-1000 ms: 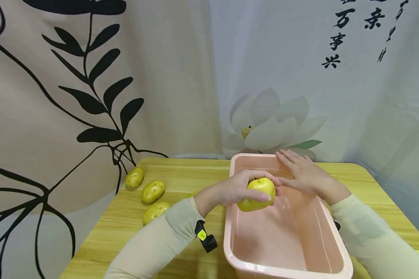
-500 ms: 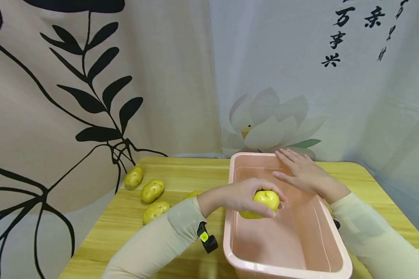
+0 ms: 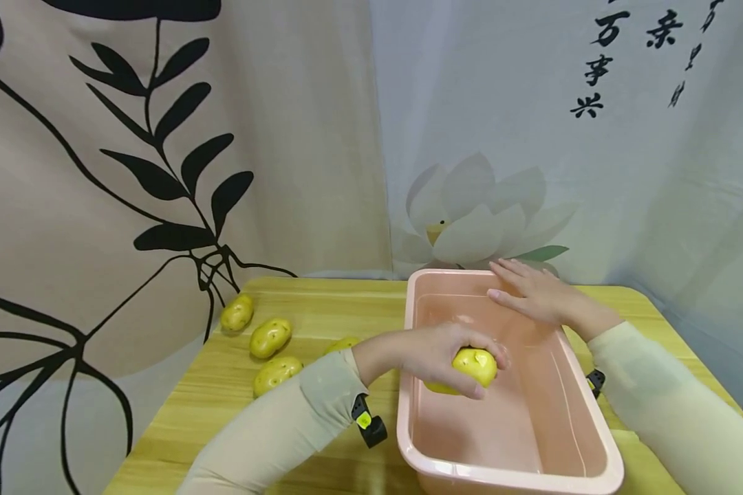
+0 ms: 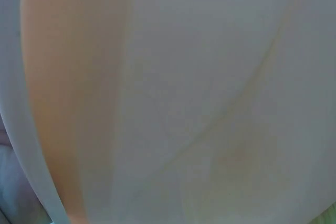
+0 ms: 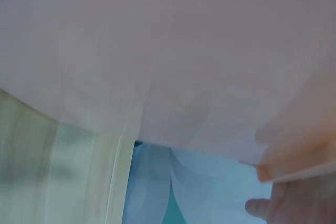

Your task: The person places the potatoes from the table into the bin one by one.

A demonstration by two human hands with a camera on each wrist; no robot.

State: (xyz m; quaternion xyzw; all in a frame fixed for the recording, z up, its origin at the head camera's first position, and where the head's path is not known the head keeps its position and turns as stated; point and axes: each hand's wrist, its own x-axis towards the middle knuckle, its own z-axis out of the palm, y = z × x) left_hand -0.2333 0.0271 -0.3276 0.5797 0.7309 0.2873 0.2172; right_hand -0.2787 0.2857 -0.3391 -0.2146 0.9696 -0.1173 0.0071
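Note:
My left hand (image 3: 430,355) reaches over the left side of a pink plastic tub (image 3: 511,474) and grips a glossy yellow potato (image 3: 475,366) inside it, thumb on the near side and fingers round the far side. Part of the potato is hidden under the hand. At the tub's far right corner, my right hand (image 3: 535,294) lies with its fingers stretched over the rim. In the right wrist view, fingers (image 5: 294,205) show at the lower right beside the tub wall (image 5: 199,66). The left wrist view is filled mostly by the tub's pale wall (image 4: 199,77).
Left of the tub, several yellow potatoes (image 3: 270,338) lie on the wooden table (image 3: 334,302), one partly behind my left forearm. A printed curtain (image 3: 309,137) hangs close behind the table's back edge. Black wrist cameras (image 3: 369,423) are strapped on both sleeves.
My left hand has lowered the potato deeper into the tub, slightly to the right, away from the right hand's fingertips. The right hand has shifted a little upward on the rim.

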